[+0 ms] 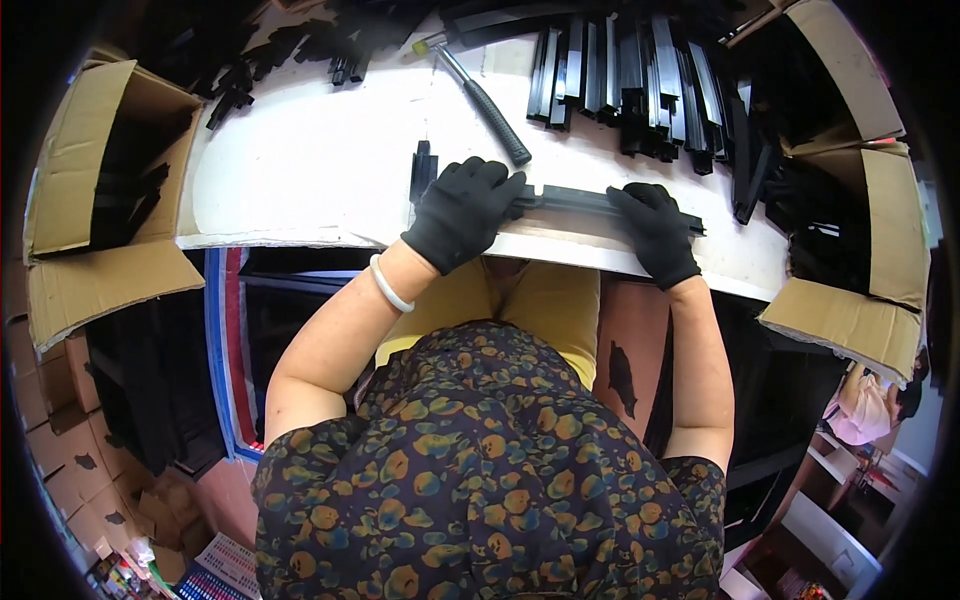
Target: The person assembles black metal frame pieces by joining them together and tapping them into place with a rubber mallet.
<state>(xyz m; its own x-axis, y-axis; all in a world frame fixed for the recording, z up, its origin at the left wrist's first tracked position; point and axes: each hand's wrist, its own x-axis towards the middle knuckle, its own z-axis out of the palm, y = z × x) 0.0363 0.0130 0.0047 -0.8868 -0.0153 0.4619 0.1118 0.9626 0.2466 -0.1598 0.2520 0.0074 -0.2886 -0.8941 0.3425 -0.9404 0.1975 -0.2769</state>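
Note:
Both my hands wear black gloves. A long, slim black profile bar [575, 200] lies along the front of the white worktop [300, 170]. My left hand [465, 212] is closed around its left end, knuckles up, fingertips hidden. Toward the other end, my right hand [655, 232] grips the bar from above, and a short tip sticks out past it. Beside my left hand is a short black channel piece [424, 168], partly covered by the glove. Just beyond the hands rests a hammer [490, 115] with a black grip and a yellowish head.
Many black profile bars [640, 80] are stacked at the back right; shorter black pieces [235, 95] lie at the back left. Open cardboard boxes flank the worktop, one left [75, 170] and one right [890, 225]. Another person [862, 405] is at the far right.

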